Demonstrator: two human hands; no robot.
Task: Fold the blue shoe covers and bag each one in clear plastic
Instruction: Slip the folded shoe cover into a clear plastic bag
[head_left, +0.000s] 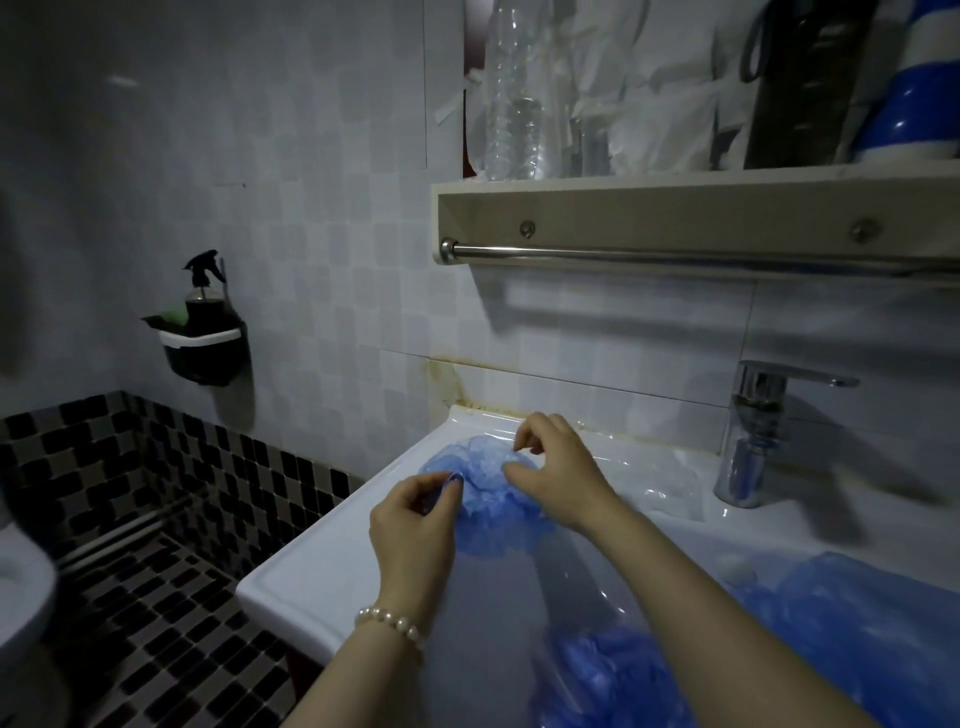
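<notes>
At the far left a black holder (205, 349) hangs on the tiled wall with a spray bottle (203, 291) standing in it and something green beside the bottle, too dim to name. My left hand (415, 525), a pearl bracelet (390, 621) on its wrist, has its fingers (451, 486) curled in, thumb and forefinger pinching the left edge of a blue shoe cover (491, 496). The cover lies crumpled on the white worktop (322, 561) near the back wall. My right hand (558, 475) is over the cover's far side, its fingers (527, 431) bent and pinching at the top edge; the palm hides part of the cover. Under my right forearm lies clear plastic (576, 577), hard to trace. Lower right, a heap of more blue covers (841, 618) runs off the edge of the picture. Behind it stands a chrome tap (753, 431). Overhead, a shelf (675, 208) holds a clear bottle (514, 93) and other items cut off at the top.
</notes>
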